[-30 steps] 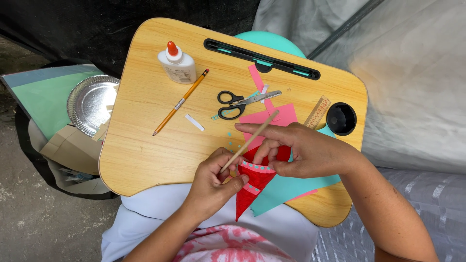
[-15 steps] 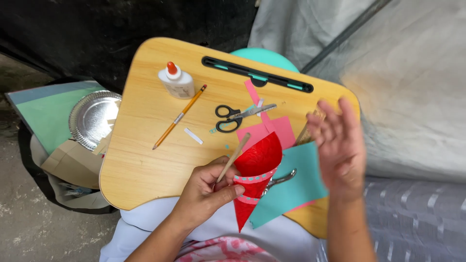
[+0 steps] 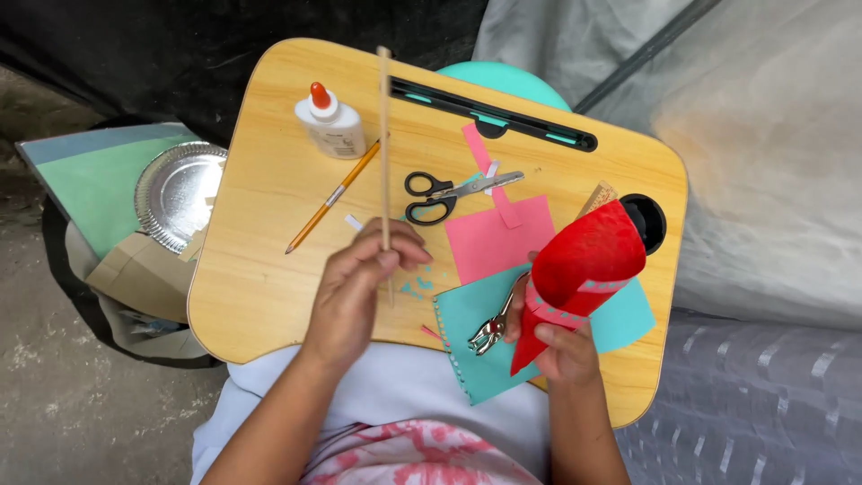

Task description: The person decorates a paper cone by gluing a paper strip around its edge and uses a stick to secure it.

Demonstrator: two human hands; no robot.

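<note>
**Lap desk: stick and paper cone held above the board**

A thin wooden stick is pinched upright between the fingers of the left hand, over the middle of the wooden lap desk. A red paper cone is gripped near its tip by the right hand, close to the desk's near right edge, above a teal paper sheet and a metal hole punch. Bare board is seen at the near left corner. Scissors, a pencil and a glue bottle are laid farther back. The round cup recess is partly hidden by the cone; its contents cannot be told.
</note>
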